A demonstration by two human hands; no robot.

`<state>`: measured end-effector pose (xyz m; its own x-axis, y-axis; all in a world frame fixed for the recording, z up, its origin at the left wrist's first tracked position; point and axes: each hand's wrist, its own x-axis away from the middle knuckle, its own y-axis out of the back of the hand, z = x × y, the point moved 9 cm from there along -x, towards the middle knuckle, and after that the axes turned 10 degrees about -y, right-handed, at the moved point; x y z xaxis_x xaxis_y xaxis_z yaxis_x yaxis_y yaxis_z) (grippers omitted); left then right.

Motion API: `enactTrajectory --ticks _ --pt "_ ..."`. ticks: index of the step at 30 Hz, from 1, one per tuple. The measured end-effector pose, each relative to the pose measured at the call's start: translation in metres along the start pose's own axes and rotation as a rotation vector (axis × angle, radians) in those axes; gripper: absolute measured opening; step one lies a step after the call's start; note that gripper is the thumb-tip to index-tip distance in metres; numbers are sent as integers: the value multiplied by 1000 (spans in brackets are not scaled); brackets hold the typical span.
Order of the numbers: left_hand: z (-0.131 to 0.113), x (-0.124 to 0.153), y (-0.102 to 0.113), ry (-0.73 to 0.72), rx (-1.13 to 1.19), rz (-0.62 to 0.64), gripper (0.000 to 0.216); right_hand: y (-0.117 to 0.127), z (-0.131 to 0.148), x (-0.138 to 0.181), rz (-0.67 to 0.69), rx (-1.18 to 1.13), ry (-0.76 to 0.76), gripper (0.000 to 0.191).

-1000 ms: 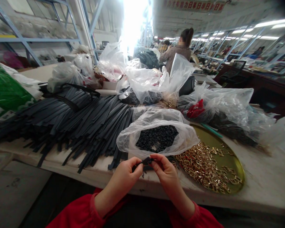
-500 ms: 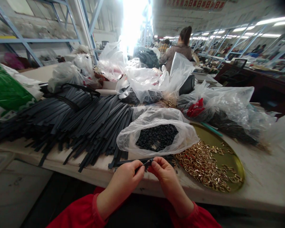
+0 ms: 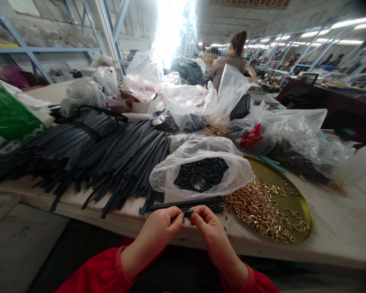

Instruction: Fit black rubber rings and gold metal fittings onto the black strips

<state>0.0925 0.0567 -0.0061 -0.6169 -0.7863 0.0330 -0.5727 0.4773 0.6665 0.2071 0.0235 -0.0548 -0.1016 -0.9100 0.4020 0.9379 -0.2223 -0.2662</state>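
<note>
Just over the table's front edge, my left hand (image 3: 163, 228) is closed in a pinch on a dark strap (image 3: 185, 213). My right hand (image 3: 210, 228) faces it, thumb and fingers pinched on a small black loop (image 3: 190, 212) at the strap's end; my fingertips partly hide it. Beyond my hands, an open clear plastic bag (image 3: 161, 185) holds many small black loops (image 3: 201, 173). Several dark strap pieces (image 3: 183, 204) lie flat between the bag and my hands. Right of my right hand, gold-coloured metal buckles (image 3: 262, 207) are heaped on a round gold tray (image 3: 306, 209).
A large pile of dark straps (image 3: 118, 158) spreads over the table's left side. Filled plastic bags (image 3: 189, 101) line the back, with another bag (image 3: 295, 134) at right. A teal stick (image 3: 271, 165) lies by the tray. A person (image 3: 228, 61) is farther back.
Both hands have shifted slightly, the right one a little left and down. The small loop's end has moved closer to my left fingertips. Strap pieces behind my hands show more.
</note>
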Motion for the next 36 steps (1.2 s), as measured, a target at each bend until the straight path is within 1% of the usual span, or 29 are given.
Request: enactTrajectory --ticks 3,6,10,13,16,19,21,24,25,27,30,31,34,36 --pt "-5 1 -1 -11 60 -14 31 -1 -5 -4 18 -26 -37 23" --pt "-8 1 -3 -21 33 -19 30 0 -15 -8 41 -76 -72 24" --pt "-4 -2 -6 -15 -2 24 29 -2 -23 -6 101 -165 -151 25" --pt "-2 -3 -5 -11 20 57 30 -5 -22 -3 135 -208 -192 26" --pt "-4 -4 -5 -24 58 61 31 -4 -15 -3 95 -181 -136 24" --pt "-6 -3 -7 -30 92 35 32 -1 -9 -3 34 -79 -66 25" --pt "-7 -3 -9 -32 124 27 31 2 -5 -4 10 -24 -51 25" --pt "-9 -2 -10 -45 225 16 22 9 1 -5 -21 -5 -41 26" --pt "-9 -2 -9 -46 262 15 25 10 3 -5 -25 -12 -38 26" --pt "-8 0 -8 -26 298 8 34 6 6 -3 2 -40 -39 25" --pt "-4 2 -4 12 303 -28 33 -10 6 1 90 -64 -44 21" --pt "-4 2 -3 16 312 -41 32 -13 7 3 100 -61 -37 21" --pt "-8 3 -2 6 334 -43 30 -14 7 5 66 -38 -9 22" --pt "-11 3 0 -1 305 -48 29 -14 4 5 62 -59 -8 21"
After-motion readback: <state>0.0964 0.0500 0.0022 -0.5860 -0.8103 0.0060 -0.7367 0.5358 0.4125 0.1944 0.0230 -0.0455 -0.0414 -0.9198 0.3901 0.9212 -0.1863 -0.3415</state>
